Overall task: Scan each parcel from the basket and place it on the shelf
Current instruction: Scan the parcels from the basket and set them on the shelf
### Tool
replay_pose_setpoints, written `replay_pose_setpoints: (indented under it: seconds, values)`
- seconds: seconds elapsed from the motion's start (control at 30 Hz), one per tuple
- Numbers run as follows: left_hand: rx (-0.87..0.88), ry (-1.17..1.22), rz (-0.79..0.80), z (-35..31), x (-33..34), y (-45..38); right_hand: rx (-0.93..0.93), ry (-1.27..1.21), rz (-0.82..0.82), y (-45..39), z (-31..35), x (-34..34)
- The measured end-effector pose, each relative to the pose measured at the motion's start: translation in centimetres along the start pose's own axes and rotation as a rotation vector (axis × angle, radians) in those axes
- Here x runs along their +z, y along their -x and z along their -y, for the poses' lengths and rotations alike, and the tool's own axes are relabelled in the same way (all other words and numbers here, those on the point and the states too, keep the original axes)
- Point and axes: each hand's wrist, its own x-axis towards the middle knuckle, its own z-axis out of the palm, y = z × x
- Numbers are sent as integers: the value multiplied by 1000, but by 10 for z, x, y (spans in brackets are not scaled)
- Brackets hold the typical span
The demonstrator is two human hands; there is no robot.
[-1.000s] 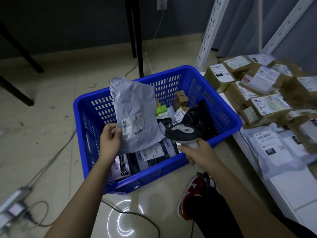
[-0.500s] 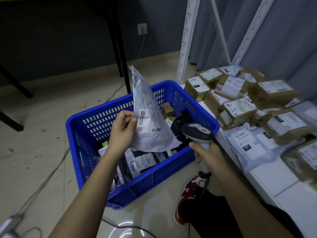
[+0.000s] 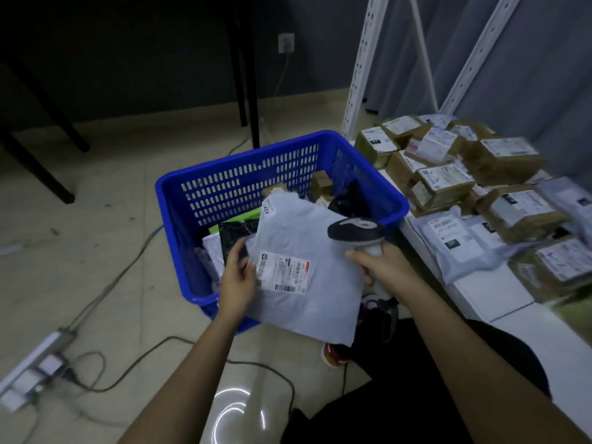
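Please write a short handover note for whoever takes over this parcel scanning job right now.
Left hand grips the grey plastic mailer bag by its left edge, label up, over the blue plastic basket.
Right hand grips the black-and-white handheld scanner, above the bag.
Done: many cardboard boxes and mailers lie on the white shelf.
Left: scan this bag, shelve it, then clear the basket's remaining parcels.

Dark grey wall (image 3: 128,59) with socket (image 3: 286,42); beige tiled floor (image 3: 80,251); black furniture legs (image 3: 250,75); power strip (image 3: 35,370), cables; grey curtain (image 3: 528,59).
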Motion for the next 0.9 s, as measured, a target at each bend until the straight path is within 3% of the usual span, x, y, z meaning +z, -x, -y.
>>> replay_pose_setpoints:
  seconds: [0.13,0.47,0.9]
  values:
    - [-53,0,-96,21,-11,14,-8,144,73,9,-7,23]
    - [-114,205,-282,26,-20,-17,15,73,117,12,-1,38]
    - [-80,294,-295,18,-21,-39,82,58,220,22,8,50]
